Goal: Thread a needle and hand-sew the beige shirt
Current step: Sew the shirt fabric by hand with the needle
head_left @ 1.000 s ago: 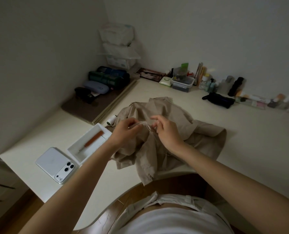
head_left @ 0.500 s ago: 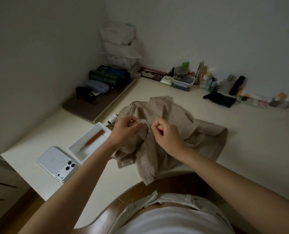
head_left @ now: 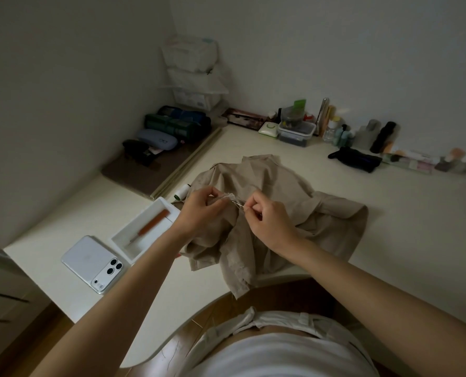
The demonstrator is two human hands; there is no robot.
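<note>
Over the cream corner desk (head_left: 389,213), left fingers (head_left: 212,192) pinch the beige shirt (head_left: 280,186), right fingers (head_left: 251,203) seemingly the needle (head_left: 238,204).

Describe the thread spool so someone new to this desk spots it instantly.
Start at the beige shirt crumpled mid-desk. At its left edge, just past the far corner of the white tray, lies the thread spool. It is a small white cylinder on its side with a dark green end, unlike the flat phone and the orange-handled tool nearby.
</note>
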